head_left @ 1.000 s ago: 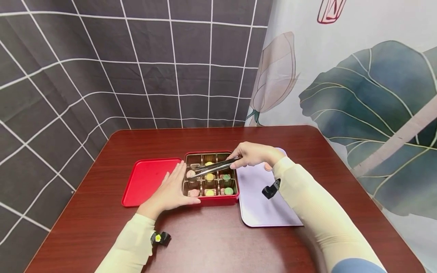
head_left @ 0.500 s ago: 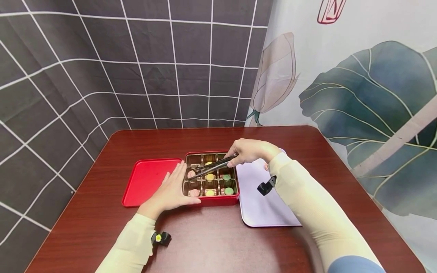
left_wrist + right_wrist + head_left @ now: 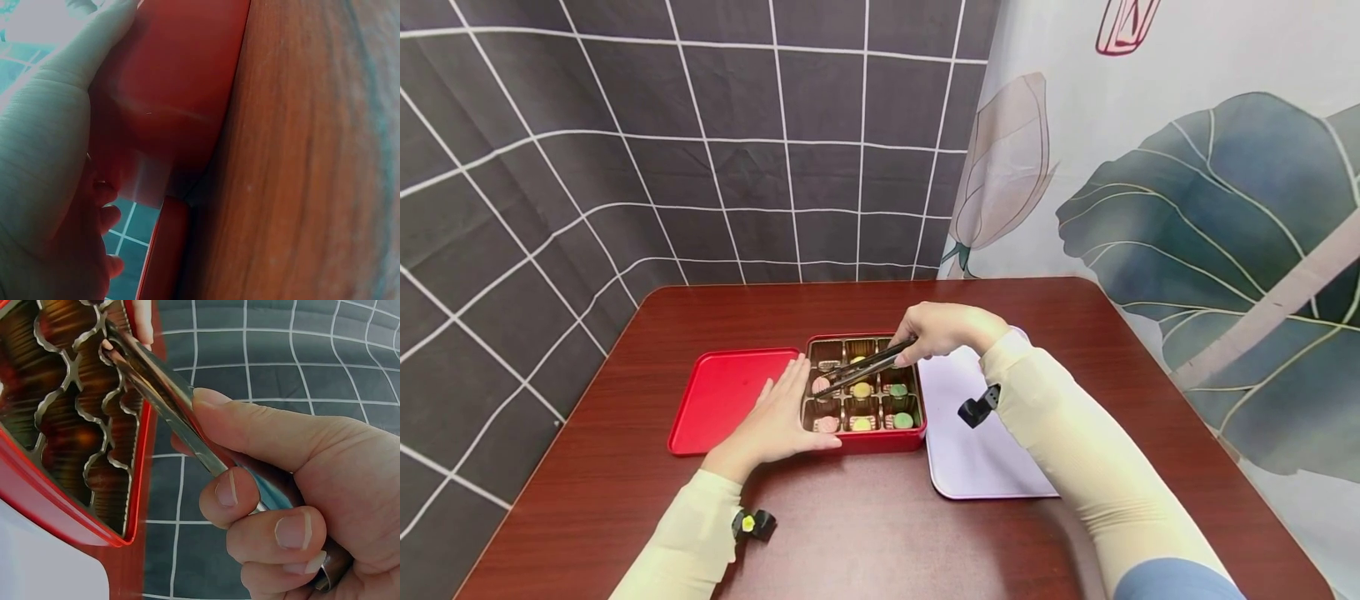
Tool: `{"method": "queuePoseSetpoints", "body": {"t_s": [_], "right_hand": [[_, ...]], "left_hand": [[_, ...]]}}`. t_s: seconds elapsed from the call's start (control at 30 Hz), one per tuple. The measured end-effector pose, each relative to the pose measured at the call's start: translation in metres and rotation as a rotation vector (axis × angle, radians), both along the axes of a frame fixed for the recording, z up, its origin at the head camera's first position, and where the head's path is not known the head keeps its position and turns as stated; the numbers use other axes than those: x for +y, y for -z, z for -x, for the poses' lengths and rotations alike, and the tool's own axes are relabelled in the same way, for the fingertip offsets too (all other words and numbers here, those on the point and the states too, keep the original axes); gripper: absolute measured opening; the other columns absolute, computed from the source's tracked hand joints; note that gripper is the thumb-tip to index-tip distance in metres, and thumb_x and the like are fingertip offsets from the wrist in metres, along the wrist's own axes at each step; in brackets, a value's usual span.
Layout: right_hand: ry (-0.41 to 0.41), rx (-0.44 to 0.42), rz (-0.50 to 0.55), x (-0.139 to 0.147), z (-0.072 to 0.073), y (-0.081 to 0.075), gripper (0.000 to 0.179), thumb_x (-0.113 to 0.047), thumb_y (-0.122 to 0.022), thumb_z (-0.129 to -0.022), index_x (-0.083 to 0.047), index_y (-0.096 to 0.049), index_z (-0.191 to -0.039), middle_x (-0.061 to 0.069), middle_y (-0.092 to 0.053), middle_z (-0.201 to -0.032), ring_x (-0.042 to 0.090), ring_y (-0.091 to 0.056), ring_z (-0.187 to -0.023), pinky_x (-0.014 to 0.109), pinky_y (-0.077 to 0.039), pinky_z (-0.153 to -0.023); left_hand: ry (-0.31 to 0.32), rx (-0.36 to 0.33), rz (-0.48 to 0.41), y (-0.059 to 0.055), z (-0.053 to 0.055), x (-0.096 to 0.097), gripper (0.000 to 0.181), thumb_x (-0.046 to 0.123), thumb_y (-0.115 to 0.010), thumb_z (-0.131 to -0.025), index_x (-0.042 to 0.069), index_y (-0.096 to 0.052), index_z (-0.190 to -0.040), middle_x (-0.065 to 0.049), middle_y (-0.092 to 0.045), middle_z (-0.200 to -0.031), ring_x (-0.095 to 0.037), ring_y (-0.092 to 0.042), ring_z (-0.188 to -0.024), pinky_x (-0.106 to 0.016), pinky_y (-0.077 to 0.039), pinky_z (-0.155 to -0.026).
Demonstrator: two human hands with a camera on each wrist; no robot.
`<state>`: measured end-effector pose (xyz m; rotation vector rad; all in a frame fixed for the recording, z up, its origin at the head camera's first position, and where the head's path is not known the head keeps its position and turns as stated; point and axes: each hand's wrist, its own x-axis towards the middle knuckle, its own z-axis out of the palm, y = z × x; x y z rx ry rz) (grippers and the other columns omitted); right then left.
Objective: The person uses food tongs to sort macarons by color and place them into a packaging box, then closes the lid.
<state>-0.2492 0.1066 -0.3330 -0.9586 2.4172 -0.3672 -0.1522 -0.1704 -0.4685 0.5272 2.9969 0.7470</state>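
A red box [image 3: 880, 443] with a gold compartment insert holds pink, yellow and green macarons. My left hand [image 3: 773, 423] rests on the box's left front corner, fingers straight along the left side and thumb along the front. The left wrist view shows that hand against the red wall [image 3: 172, 81]. With curled fingers my right hand [image 3: 946, 328] grips metal tongs [image 3: 165, 409]. The tongs slant down-left across the box. Their tips are at the pink macaron [image 3: 821, 385] in the middle-left compartment; whether they pinch it, I cannot tell. A pink macaron [image 3: 827, 424] sits in the front-left compartment.
A red lid [image 3: 722, 396] lies left of the box. To the right is a pale lilac tray [image 3: 970, 467], partly under the right forearm. The brown table [image 3: 865, 517] ends before a dark gridded curtain [image 3: 820, 175].
My right hand and the tongs' handle end have shifted left and slightly up. The tips stay near the middle-left compartment. A pink piece seen earlier on the tray is now hidden by the arm.
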Motion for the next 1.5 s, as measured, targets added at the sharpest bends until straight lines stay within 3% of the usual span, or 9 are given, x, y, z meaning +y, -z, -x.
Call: {"method": "queuePoseSetpoints", "body": {"t_s": [0.27,0.73,1.0,1.23,1.5], "right_hand": [[0.003,-0.003,-0.003,-0.002,-0.001,0.002,0.019,-0.025,-0.073,-0.086,-0.019,-0.076,-0.105,-0.004,-0.060,-0.066,0.010,-0.052,-0.055,0.025,-0.042,-0.049],[0.002,0.011,-0.010,-0.004,0.000,0.003,0.017,-0.024,-0.073,-0.086,-0.020,-0.076,-0.103,-0.005,-0.060,-0.066,0.010,-0.052,-0.055,0.025,-0.042,-0.048],[-0.005,0.019,-0.004,0.000,-0.002,0.001,0.022,-0.027,-0.073,-0.086,-0.021,-0.075,-0.107,0.003,-0.065,-0.072,0.010,-0.054,-0.056,0.026,-0.044,-0.052],[0.018,0.075,0.053,0.026,-0.008,0.004,0.034,-0.035,-0.071,-0.087,-0.022,-0.071,-0.118,-0.005,-0.067,-0.079,0.011,-0.061,-0.063,0.031,-0.050,-0.058],[0.105,0.048,0.215,0.076,-0.026,0.010,0.043,-0.039,-0.071,-0.087,-0.018,-0.066,-0.124,-0.003,-0.052,-0.058,0.013,-0.048,-0.039,0.029,-0.045,-0.047]], "left_hand": [[-0.002,0.001,-0.005,0.001,-0.001,-0.001,0.135,0.087,-0.061,-0.058,0.006,-0.010,-0.155,-0.009,-0.007,-0.161,-0.025,-0.005,-0.147,-0.056,-0.010,-0.115],[0.000,0.003,-0.017,0.002,-0.002,-0.001,0.135,0.086,-0.061,-0.059,0.007,-0.010,-0.155,-0.008,-0.007,-0.161,-0.025,-0.005,-0.147,-0.057,-0.010,-0.114],[0.001,0.009,-0.021,0.004,-0.001,0.000,0.135,0.086,-0.062,-0.058,0.007,-0.010,-0.155,-0.009,-0.008,-0.161,-0.024,-0.005,-0.147,-0.057,-0.010,-0.114],[0.000,0.001,-0.016,0.003,-0.001,0.000,0.135,0.086,-0.061,-0.058,0.008,-0.008,-0.155,-0.009,-0.008,-0.161,-0.025,-0.005,-0.147,-0.056,-0.010,-0.114],[0.004,0.022,-0.025,0.000,0.000,-0.001,0.134,0.084,-0.064,-0.059,0.007,-0.010,-0.155,-0.011,-0.010,-0.161,-0.027,-0.008,-0.147,-0.059,-0.012,-0.113]]}}
